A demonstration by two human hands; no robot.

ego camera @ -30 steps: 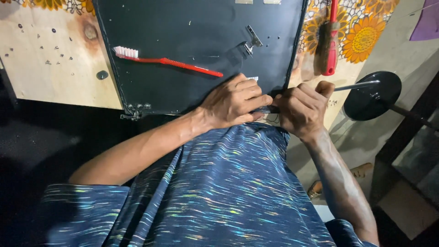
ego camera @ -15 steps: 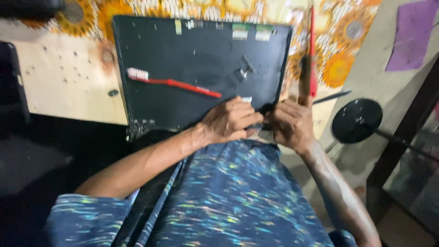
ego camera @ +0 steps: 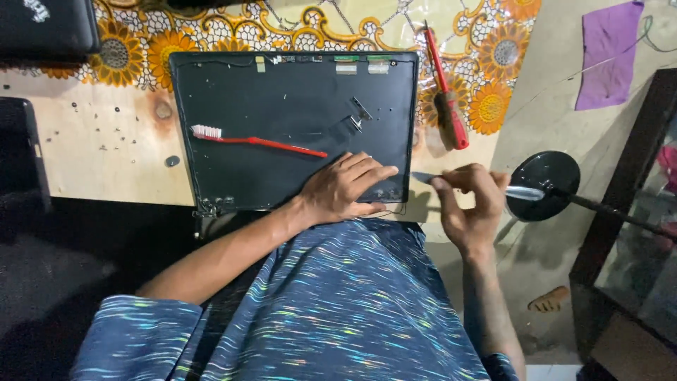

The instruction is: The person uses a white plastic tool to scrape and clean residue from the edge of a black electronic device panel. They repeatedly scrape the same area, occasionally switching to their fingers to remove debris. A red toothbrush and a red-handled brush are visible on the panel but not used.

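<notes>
A black laptop lid panel lies flat on the table with a red toothbrush resting on it and a small loose flat cable near its right side. My left hand presses flat on the panel's lower right corner. My right hand is just off the panel's right edge, gripping a thin screwdriver with a clear handle, its metal tip pointing left toward the corner.
A red-handled screwdriver lies on the flowered tablecloth right of the panel. Bare wood with small screws is at left, dark devices at far left. A round black stand base and purple cloth are at right.
The view has pulled back and steadied. My right hand has moved away to the right from the panel's corner, now holding the screwdriver clear of it; my left hand has flattened on the panel.
</notes>
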